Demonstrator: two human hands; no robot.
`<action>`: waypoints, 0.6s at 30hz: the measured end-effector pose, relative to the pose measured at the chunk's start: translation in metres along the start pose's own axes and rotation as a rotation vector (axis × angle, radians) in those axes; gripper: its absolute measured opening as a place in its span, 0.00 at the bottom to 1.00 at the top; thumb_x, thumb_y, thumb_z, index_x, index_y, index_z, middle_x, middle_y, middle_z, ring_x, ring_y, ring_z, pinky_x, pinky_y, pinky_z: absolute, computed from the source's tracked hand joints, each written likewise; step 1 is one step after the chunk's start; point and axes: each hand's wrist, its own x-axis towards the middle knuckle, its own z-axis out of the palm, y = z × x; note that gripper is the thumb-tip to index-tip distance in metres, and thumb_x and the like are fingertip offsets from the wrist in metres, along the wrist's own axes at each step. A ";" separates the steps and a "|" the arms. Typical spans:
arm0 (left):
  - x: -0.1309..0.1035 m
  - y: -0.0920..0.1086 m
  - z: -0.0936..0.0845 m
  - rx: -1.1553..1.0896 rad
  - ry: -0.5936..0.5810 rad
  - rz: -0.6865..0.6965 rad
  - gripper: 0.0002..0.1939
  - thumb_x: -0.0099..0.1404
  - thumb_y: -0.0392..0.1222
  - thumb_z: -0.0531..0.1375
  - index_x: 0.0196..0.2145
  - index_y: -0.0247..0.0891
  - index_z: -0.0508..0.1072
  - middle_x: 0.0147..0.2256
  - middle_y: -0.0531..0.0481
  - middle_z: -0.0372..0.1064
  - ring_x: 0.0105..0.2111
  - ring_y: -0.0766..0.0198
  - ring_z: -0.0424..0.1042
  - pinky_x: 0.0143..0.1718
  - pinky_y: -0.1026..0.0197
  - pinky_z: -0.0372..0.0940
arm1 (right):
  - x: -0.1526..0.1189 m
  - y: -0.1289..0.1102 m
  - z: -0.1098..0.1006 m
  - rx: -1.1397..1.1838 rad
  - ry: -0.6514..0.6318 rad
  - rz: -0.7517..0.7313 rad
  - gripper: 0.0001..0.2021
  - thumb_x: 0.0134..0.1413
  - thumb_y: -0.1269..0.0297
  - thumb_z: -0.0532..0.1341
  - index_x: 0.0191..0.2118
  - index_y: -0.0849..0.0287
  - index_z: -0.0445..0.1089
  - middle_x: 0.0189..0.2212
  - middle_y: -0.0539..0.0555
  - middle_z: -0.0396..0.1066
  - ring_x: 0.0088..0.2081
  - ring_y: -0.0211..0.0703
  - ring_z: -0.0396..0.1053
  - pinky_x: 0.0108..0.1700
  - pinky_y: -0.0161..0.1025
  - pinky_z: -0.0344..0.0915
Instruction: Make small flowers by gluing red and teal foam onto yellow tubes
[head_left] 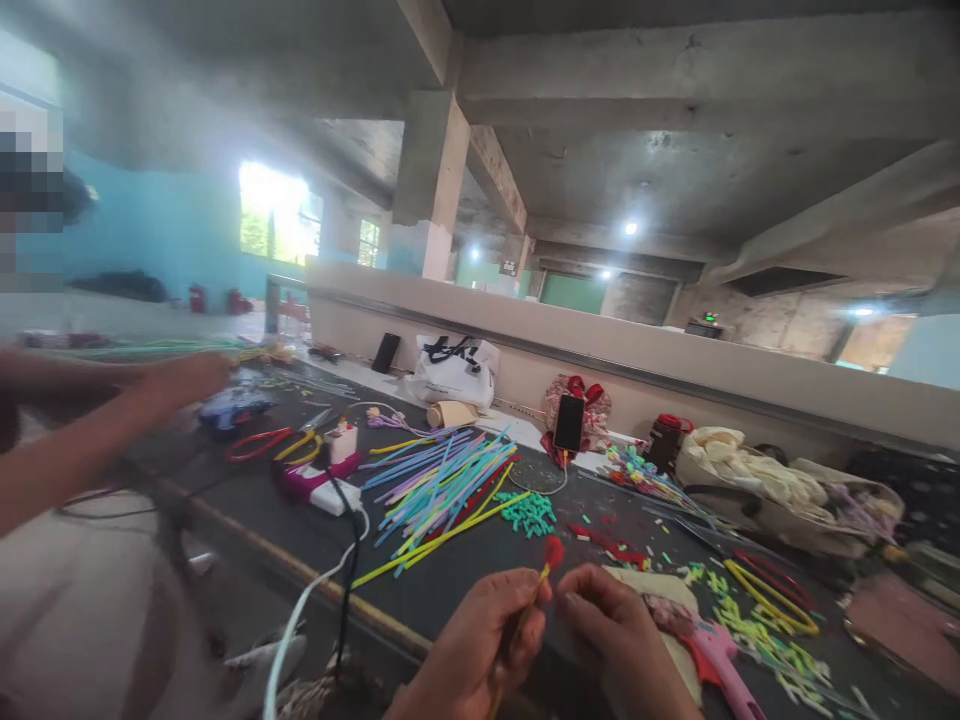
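My left hand (495, 625) is closed on a thin stem at the bottom centre, with a small fuzzy red tip (554, 552) standing up above the thumb and a bit of yellow just under it. Close beside it on the right, my right hand (611, 630) has its fingers curled together near the stem; anything in its fingertips is too small to make out. Ahead on the dark table (300, 535) lie many coloured fuzzy sticks (442, 485) and a heap of short teal pieces (529, 513). A pink glue gun (721, 655) rests right of my right hand.
A white power strip (334, 493) with cables lies left. Scissors with red handles (259, 443) and yellow handles (301, 448) are beyond it. A phone (568, 424) stands at the back near a white bag (454, 372). Yellow-green pieces (772, 640) are scattered right. Another person's arms (97, 425) reach in from the left.
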 end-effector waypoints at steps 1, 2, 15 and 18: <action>-0.001 -0.001 0.001 0.003 0.007 0.003 0.10 0.52 0.46 0.56 0.24 0.36 0.65 0.10 0.61 0.54 0.09 0.77 0.46 0.12 0.69 0.35 | 0.000 -0.002 0.002 0.030 0.009 -0.001 0.09 0.41 0.61 0.63 0.24 0.61 0.67 0.15 0.44 0.57 0.16 0.28 0.50 0.17 0.28 0.46; -0.001 -0.001 0.002 0.009 0.015 0.009 0.10 0.52 0.46 0.56 0.24 0.36 0.65 0.10 0.61 0.54 0.10 0.77 0.46 0.13 0.69 0.35 | 0.000 -0.004 0.004 0.065 0.017 -0.007 0.08 0.40 0.62 0.64 0.25 0.61 0.68 0.15 0.45 0.59 0.16 0.28 0.51 0.17 0.28 0.47; 0.005 -0.012 0.012 0.206 0.156 0.144 0.17 0.48 0.53 0.59 0.19 0.36 0.61 0.09 0.62 0.50 0.11 0.77 0.40 0.14 0.70 0.34 | -0.001 -0.009 0.021 0.270 0.105 -0.110 0.12 0.30 0.60 0.68 0.26 0.58 0.73 0.16 0.45 0.65 0.14 0.27 0.52 0.18 0.28 0.51; 0.007 -0.012 0.009 0.293 0.178 0.183 0.19 0.47 0.57 0.58 0.19 0.37 0.63 0.08 0.61 0.53 0.10 0.77 0.42 0.13 0.70 0.35 | -0.001 -0.015 0.017 0.252 0.122 -0.133 0.13 0.30 0.62 0.68 0.28 0.58 0.73 0.20 0.48 0.68 0.17 0.30 0.58 0.19 0.28 0.52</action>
